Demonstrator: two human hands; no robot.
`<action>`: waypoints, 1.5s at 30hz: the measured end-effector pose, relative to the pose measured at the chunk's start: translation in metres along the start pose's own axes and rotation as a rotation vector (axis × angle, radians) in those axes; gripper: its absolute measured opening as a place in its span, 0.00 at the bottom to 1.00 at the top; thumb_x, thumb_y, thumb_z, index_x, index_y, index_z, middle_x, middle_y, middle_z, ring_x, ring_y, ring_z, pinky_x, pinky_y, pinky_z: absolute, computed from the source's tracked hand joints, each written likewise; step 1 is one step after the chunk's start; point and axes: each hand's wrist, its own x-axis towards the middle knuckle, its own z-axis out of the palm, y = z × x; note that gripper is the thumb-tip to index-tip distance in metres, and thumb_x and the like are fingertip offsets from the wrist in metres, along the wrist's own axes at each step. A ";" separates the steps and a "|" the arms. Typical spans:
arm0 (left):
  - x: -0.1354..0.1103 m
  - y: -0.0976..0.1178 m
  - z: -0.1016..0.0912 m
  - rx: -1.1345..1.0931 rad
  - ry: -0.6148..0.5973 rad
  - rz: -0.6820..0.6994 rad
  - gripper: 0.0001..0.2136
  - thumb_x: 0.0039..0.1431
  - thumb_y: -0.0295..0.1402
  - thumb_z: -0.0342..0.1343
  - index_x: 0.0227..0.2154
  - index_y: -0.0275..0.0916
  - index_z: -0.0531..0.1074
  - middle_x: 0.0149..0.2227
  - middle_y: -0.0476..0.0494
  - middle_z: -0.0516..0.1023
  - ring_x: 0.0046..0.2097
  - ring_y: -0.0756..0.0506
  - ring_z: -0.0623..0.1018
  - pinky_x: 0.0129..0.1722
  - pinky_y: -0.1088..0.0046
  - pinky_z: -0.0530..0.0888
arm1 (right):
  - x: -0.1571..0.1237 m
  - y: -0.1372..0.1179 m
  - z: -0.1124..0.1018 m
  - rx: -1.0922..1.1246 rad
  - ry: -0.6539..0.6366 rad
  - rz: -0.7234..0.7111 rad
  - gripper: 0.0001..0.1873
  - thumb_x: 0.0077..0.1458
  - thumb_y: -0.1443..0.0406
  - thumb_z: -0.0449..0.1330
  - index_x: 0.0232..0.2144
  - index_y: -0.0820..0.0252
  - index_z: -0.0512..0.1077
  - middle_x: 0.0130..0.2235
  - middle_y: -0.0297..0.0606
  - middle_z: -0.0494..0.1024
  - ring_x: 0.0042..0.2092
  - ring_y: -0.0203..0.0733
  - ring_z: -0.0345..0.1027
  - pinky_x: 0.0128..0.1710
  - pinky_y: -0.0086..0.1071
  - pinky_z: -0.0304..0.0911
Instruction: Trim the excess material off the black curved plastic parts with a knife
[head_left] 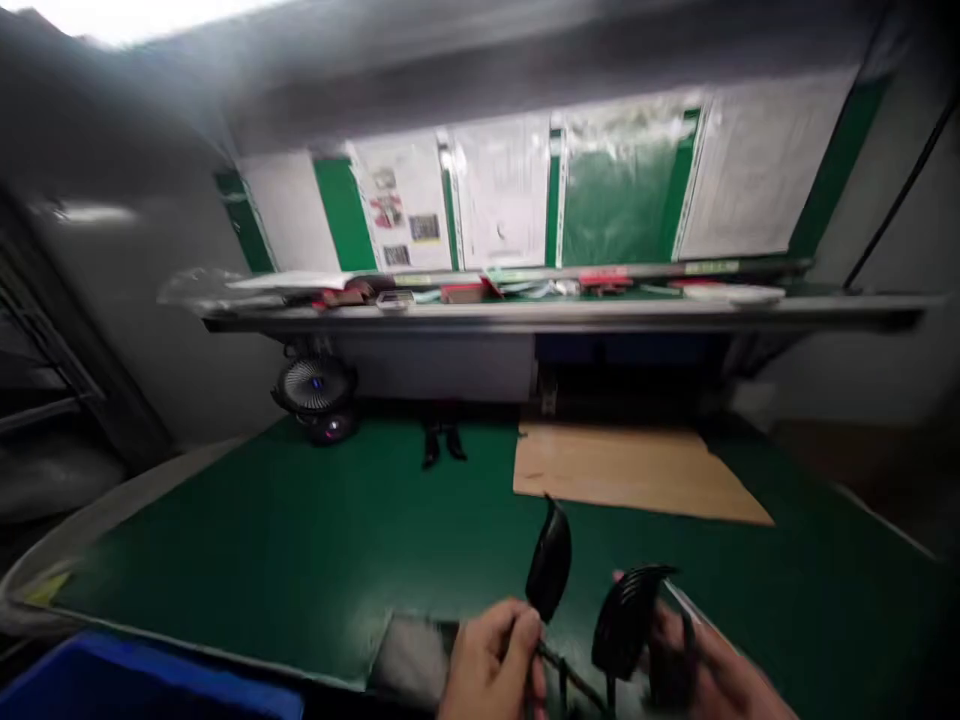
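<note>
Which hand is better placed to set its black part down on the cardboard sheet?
Probably the right hand: with its ribbed black part it lies nearer the cardboard sheet. The left hand, holding the smooth black part, is farther left.

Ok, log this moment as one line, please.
left hand: holds glossy black oval plastic piece | right hand: holds black ribbed plastic shell | surface: green bench mat | behind: brown cardboard sheet

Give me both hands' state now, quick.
Left hand: closed on a black oval part.
Right hand: holding a black ribbed part; blurred.
</note>
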 end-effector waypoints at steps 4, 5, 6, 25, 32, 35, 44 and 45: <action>0.000 -0.009 0.014 0.074 0.017 -0.116 0.21 0.59 0.52 0.47 0.26 0.37 0.65 0.17 0.52 0.65 0.15 0.52 0.67 0.14 0.80 0.56 | -0.031 -0.005 -0.001 -0.072 -0.033 0.030 0.20 0.58 0.53 0.58 0.49 0.57 0.70 0.55 0.47 0.69 0.57 0.56 0.60 0.55 0.45 0.59; 0.002 -0.013 0.014 0.074 0.028 -0.135 0.20 0.60 0.51 0.46 0.27 0.37 0.65 0.17 0.53 0.65 0.14 0.53 0.66 0.14 0.80 0.56 | -0.032 -0.008 -0.001 -0.106 -0.103 0.030 0.19 0.59 0.55 0.58 0.50 0.56 0.70 0.55 0.47 0.68 0.57 0.55 0.60 0.55 0.44 0.59; 0.003 -0.018 0.013 0.062 0.031 -0.150 0.20 0.61 0.50 0.46 0.27 0.37 0.65 0.17 0.54 0.64 0.14 0.53 0.65 0.13 0.80 0.55 | -0.031 -0.011 0.000 -0.135 -0.154 0.031 0.20 0.58 0.57 0.59 0.51 0.56 0.70 0.55 0.47 0.68 0.57 0.55 0.60 0.55 0.42 0.59; 0.002 -0.011 -0.028 0.548 0.116 0.809 0.09 0.62 0.25 0.45 0.37 0.37 0.71 0.30 0.41 0.76 0.31 0.47 0.75 0.31 0.74 0.73 | 0.061 0.046 0.006 -0.133 0.278 0.269 0.16 0.58 0.56 0.58 0.43 0.61 0.68 0.46 0.41 0.71 0.49 0.47 0.65 0.50 0.46 0.61; 0.020 -0.024 -0.021 -0.419 0.355 -0.102 0.20 0.47 0.44 0.65 0.35 0.32 0.72 0.28 0.39 0.77 0.32 0.42 0.79 0.29 0.74 0.74 | 0.112 0.069 -0.002 -0.604 0.342 0.196 0.14 0.57 0.62 0.61 0.44 0.62 0.70 0.59 0.43 0.60 0.63 0.55 0.44 0.60 0.58 0.37; 0.023 -0.029 -0.022 -0.535 0.347 -0.200 0.22 0.43 0.44 0.68 0.35 0.31 0.72 0.28 0.38 0.77 0.30 0.43 0.78 0.25 0.77 0.72 | 0.089 0.065 0.019 -0.573 0.314 0.193 0.18 0.59 0.60 0.57 0.50 0.61 0.66 0.64 0.44 0.51 0.66 0.54 0.32 0.63 0.53 0.30; 0.027 -0.032 -0.015 -0.131 0.207 -0.013 0.14 0.54 0.41 0.60 0.34 0.33 0.74 0.31 0.39 0.79 0.34 0.43 0.78 0.35 0.73 0.75 | -0.021 0.073 0.073 0.497 -0.187 0.600 0.34 0.52 0.42 0.57 0.47 0.65 0.67 0.33 0.45 0.77 0.18 0.26 0.62 0.18 0.20 0.52; 0.025 -0.030 -0.012 -0.085 0.182 0.016 0.13 0.55 0.41 0.59 0.34 0.34 0.74 0.32 0.40 0.79 0.35 0.43 0.78 0.37 0.72 0.75 | -0.024 0.073 0.068 0.559 -0.217 0.597 0.32 0.52 0.44 0.60 0.47 0.65 0.68 0.33 0.44 0.77 0.19 0.25 0.61 0.19 0.19 0.51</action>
